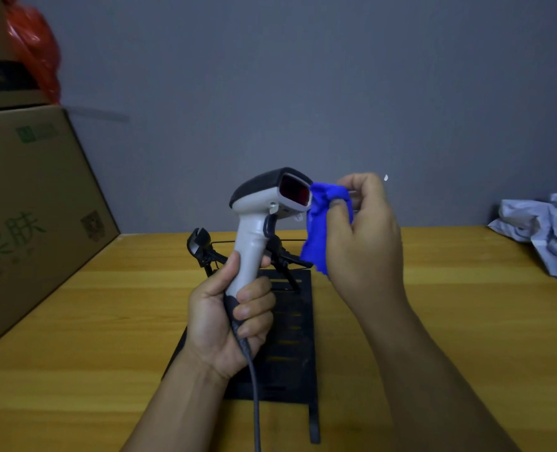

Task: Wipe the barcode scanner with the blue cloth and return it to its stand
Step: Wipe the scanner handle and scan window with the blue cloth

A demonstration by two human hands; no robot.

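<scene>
A white barcode scanner [257, 210] with a dark top and a red window stands upright above the table. My left hand [228, 318] grips its handle near the bottom, where a grey cable [255, 396] runs down toward me. My right hand [362, 236] pinches a bunched blue cloth [319, 223] just right of the scanner's head; the cloth's top touches the window's right edge. Behind and below the scanner the black stand [286, 324] lies flat on the wooden table [450, 321], its forked cradle [200, 243] raised at the far end.
A large cardboard box [32, 203] fills the left side, with another box and a red plastic bag [35, 44] on top. A crumpled grey-white bag [548, 230] lies at the far right against the grey wall.
</scene>
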